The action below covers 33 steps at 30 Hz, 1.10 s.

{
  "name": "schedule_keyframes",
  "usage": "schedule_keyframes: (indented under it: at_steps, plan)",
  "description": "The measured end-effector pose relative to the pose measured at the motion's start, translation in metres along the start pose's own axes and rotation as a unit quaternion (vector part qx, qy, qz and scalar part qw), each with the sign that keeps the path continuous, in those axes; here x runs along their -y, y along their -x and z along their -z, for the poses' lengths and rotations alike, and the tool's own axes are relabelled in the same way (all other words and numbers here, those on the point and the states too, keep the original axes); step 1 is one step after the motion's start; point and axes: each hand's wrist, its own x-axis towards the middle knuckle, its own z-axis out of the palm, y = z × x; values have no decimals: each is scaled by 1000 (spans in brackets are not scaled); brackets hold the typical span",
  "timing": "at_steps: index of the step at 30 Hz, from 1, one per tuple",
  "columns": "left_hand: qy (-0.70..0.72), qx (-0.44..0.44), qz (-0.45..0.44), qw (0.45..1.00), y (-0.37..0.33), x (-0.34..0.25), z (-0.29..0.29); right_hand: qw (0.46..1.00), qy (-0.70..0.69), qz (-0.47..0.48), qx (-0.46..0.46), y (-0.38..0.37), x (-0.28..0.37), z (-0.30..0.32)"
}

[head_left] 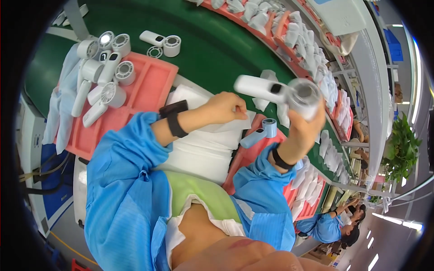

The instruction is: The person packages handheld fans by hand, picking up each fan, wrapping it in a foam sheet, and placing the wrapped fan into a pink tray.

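My right hand point(305, 133) is raised and closed around the round head of a white handheld fan point(266, 88); its handle points left, and the head is blurred by motion. My left hand point(224, 108) has its fingers curled and pressed together on the edge of a thin white sheet or sleeve point(235, 128). Below that hand lies a stack of white sleeves point(199, 156). A light blue handheld fan point(262, 133) rests on a pink tray point(246, 158) beneath my right forearm.
At left, several white fans point(108, 95) are heaped on a pink tray point(153, 72). Another white fan point(169, 45) and a loose round grille point(154, 52) lie on the green belt point(203, 58). Wrapped pieces point(298, 31) fill trays along the far side. Co-workers point(332, 226) sit at right.
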Motion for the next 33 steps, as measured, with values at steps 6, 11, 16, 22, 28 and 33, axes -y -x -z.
schedule_keyframes:
  at_steps: [6,11,16,22,28,33]
  plan:
    - [84,-37,-19,996,6,-40,39,990,64,87,-91,35,-5,65]
    - [147,-150,-12,978,19,-65,50,995,70,65,2,34,-10,25]
    - [281,-240,-41,928,21,-67,43,984,48,167,41,25,-32,-16]
    - [506,-182,21,843,16,-67,59,972,125,198,-18,28,-22,-9]
    - [87,-141,-49,985,13,-52,67,970,139,197,-10,29,-17,-8]
    - [70,-281,-75,954,19,-64,65,984,65,163,-10,37,-46,-45]
